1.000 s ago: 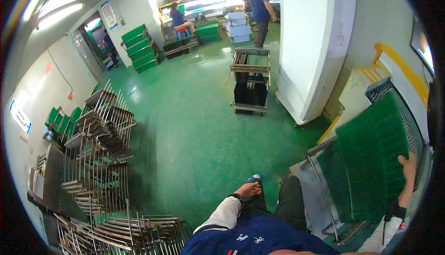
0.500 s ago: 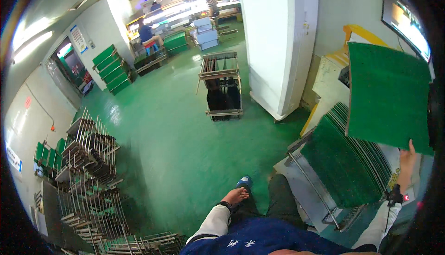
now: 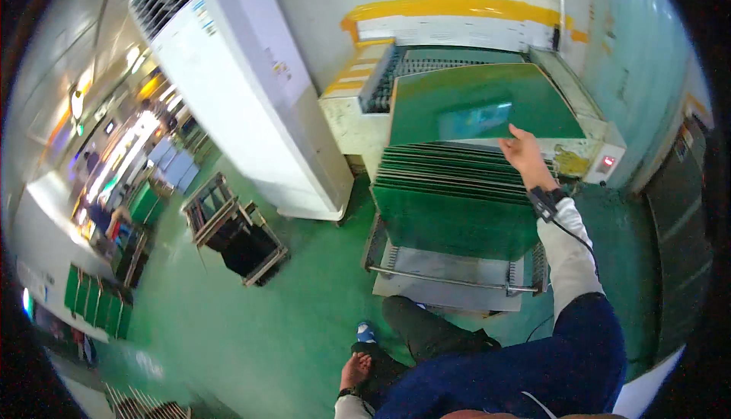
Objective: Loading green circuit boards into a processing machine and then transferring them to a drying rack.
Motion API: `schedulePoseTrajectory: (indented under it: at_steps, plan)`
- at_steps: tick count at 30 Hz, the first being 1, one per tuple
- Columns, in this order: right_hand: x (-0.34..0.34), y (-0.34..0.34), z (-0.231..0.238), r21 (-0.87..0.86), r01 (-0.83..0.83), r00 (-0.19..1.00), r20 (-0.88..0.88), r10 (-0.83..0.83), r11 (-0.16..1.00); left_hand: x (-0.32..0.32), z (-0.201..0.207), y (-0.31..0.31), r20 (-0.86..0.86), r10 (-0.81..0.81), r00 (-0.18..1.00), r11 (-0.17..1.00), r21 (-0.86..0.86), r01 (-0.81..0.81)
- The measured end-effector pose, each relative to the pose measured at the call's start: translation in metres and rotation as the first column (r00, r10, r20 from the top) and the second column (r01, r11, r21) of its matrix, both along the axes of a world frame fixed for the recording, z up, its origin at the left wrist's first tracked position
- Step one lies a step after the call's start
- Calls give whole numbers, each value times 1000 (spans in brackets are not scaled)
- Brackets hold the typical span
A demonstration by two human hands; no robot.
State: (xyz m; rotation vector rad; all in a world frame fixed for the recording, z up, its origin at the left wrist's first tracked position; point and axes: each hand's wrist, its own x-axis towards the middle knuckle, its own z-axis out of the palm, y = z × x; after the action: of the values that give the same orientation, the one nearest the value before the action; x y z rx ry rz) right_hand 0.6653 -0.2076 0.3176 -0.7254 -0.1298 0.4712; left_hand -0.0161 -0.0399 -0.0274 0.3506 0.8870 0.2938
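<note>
My right hand point(image 3: 525, 156) is closed on the near edge of a large, glossy green board point(image 3: 464, 107). The thumb and some fingers show at that edge. The board is tilted over a conveyor machine and reflects a bright patch. Just below it, several similar green panels point(image 3: 457, 217) stand packed upright in a metal rack point(image 3: 449, 278). My left hand point(image 3: 356, 369) hangs low beside my thigh, away from the boards. Its fingers are loosely bent and nothing shows in them.
Rollers point(image 3: 378, 87) show behind the board, on a machine edged with yellow tape point(image 3: 457, 9). A tall white cabinet unit point(image 3: 251, 91) stands left of the machine. Farther left is a wheeled-looking metal rack point(image 3: 236, 228). People sit at lit benches in the far left background.
My view has swung right, bringing the machine and packed rack to the middle. The board in my right hand has gone from upright to lying tilted over the machine. My left hand stays low.
</note>
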Motion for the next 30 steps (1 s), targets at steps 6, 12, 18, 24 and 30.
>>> schedulePoseTrajectory:
  at_steps: [6, 12, 18, 24, 30]
  plan:
    - [40, 15, -27, 114, 11, 998, -68, -3, 993, 7, -13, 10, -91, -123, 988, 990, 56, 128]
    - [32, 45, -9, -70, -70, 997, -44, 67, 995, -1, -2, 5, -151, -31, 988, 999, 39, 38]
    - [41, 27, 2, -296, -254, 967, -44, 252, 921, -7, -42, 15, -61, -35, 998, 997, -68, 31]
    - [31, 35, 15, -595, 6, 974, 187, 131, 804, 4, -40, 19, -130, -109, 986, 994, -34, 106]
    - [40, 51, 25, -354, 910, 263, 896, 359, 216, -6, -61, 22, -69, -118, 991, 992, -51, 115]
